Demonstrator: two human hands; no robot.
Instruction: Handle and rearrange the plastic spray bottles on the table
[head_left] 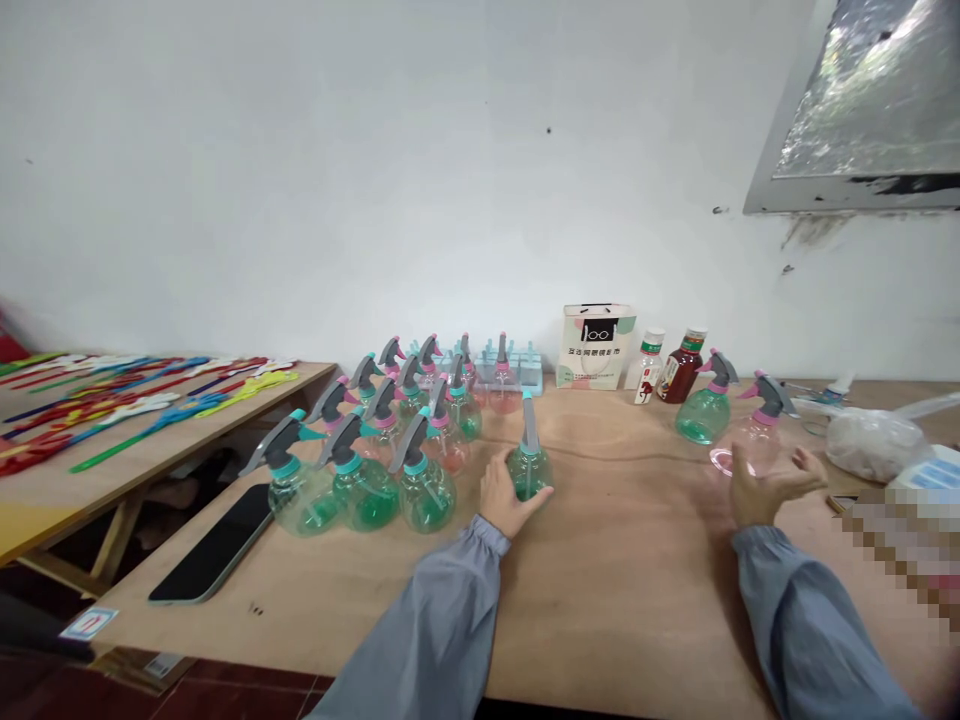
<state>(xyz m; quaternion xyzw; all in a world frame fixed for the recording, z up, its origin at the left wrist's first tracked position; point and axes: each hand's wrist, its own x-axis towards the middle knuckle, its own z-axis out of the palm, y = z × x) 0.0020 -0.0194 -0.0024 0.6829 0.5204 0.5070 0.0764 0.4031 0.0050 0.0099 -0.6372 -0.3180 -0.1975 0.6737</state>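
My left hand (504, 497) is wrapped round the left side of a green spray bottle (534, 468) with a grey and turquoise trigger head; the bottle stands upright on the table. On the right, my right hand (772, 487) has its fingers apart and palm turned up, in front of a pink spray bottle (763, 435). Whether it touches that bottle I cannot tell. A green spray bottle with a pink collar (703, 412) stands just behind it. Left of my left hand, several green and pink spray bottles (427, 498) are grouped in rows.
A phone (217, 545) lies at the table's left edge. By the wall stand a turquoise rack (529, 372), a paper bag (596, 350), a white bottle (649, 370) and a dark red bottle (681, 368). A plastic bag (874, 443) lies right. Colourful strips cover another table (315, 385).
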